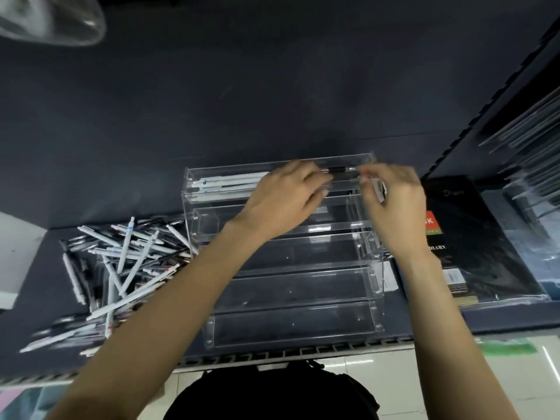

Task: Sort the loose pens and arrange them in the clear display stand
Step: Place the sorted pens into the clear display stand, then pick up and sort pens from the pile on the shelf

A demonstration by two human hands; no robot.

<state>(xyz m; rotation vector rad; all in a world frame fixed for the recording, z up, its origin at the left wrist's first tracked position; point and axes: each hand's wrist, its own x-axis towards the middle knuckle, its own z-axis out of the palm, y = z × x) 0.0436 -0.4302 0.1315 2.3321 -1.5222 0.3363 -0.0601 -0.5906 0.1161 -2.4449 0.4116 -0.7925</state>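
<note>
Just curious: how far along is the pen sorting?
Early on. A few white pens already lie in the stand's top tier. Both hands, left and right, hold a black pen there. The lower tiers look empty, and the pile remains.

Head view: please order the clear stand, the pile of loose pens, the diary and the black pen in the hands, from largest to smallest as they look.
1. Clear stand
2. Pile of loose pens and diary: look alike, unsure
3. Black pen
</note>
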